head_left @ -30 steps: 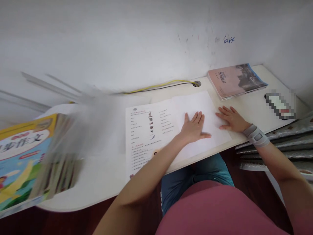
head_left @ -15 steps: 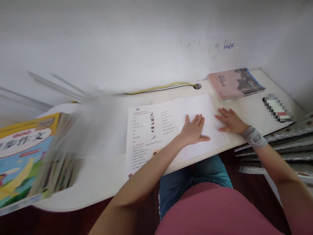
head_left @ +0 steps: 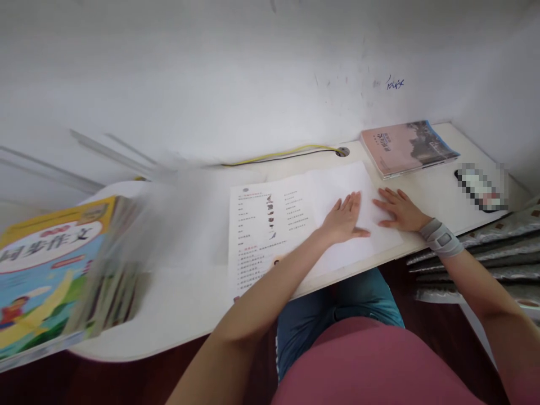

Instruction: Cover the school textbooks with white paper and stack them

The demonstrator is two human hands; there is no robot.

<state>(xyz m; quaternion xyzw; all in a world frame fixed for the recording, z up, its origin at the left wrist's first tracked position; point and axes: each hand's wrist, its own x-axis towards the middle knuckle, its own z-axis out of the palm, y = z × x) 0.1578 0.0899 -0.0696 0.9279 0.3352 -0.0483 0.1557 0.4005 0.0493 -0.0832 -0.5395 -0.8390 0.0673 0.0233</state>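
My left hand [head_left: 343, 220] lies palm down on a blank white sheet [head_left: 337, 180], its fingers stretched out and the thumb apart. My right hand [head_left: 400, 211], with a grey band [head_left: 441, 236] on its wrist, rests with spread fingers at the sheet's right edge. Left of the blank area is a page printed with text and small pictures [head_left: 257, 225]; whether it is one piece with the blank sheet, I cannot tell. My left forearm covers its lower right corner. Neither hand grips anything.
A stack of books with a colourful cover [head_left: 50, 270] stands at left, beside a blurred translucent sheet [head_left: 181, 219]. Pink-covered books [head_left: 400, 149] and a pixelated phone-like object [head_left: 481, 188] lie at right. Yellow and black cables [head_left: 287, 152] run along the wall into a desk hole.
My left hand has slid slightly right over the blank sheet, and its fingers are closer together. My right hand stays nearly in place. The view has shifted a little.
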